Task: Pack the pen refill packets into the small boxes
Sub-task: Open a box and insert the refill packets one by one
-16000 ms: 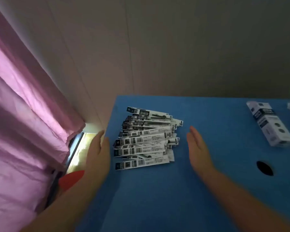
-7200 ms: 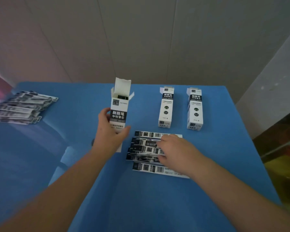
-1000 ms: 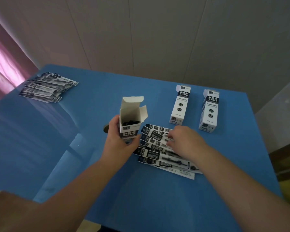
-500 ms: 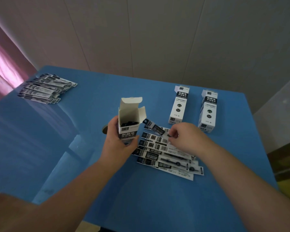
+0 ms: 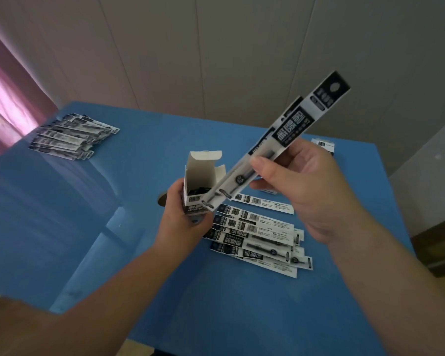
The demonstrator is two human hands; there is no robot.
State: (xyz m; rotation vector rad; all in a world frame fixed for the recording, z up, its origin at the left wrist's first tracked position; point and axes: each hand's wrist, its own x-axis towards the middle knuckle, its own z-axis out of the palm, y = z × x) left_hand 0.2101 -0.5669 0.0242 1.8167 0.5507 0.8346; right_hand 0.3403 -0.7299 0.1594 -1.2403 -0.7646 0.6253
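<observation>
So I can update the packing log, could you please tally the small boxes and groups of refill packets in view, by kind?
Open small box, held in the left hand: 1
Closed small boxes, mostly hidden behind the right hand: 2
Packet piles on the table, far and near: 2
Held packet bunch, right hand: 1
Total: 6

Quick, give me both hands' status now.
Left hand: grips the open small box.
Right hand: pinches refill packets, lower end at the box mouth.

head-worn view, looking down, close over table (image 5: 62, 214)
</observation>
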